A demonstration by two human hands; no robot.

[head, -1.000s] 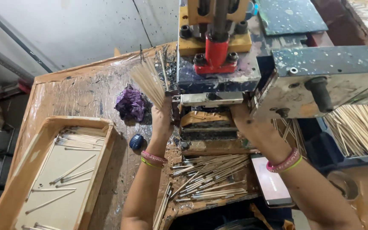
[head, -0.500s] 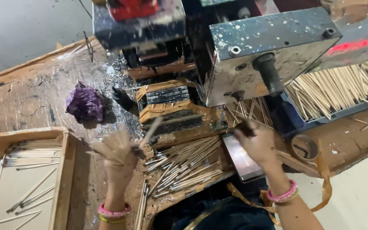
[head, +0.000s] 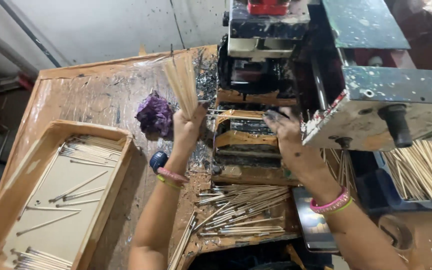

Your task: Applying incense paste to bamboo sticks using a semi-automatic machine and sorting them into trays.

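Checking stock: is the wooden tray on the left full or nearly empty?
Nearly empty: the wooden tray holds only scattered thin sticks, its pale bottom mostly bare.

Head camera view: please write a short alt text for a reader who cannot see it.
The left hand holds a fan of thin sticks upright beside a paint-spattered machine, while the right hand reaches into it. Coated sticks lie below.
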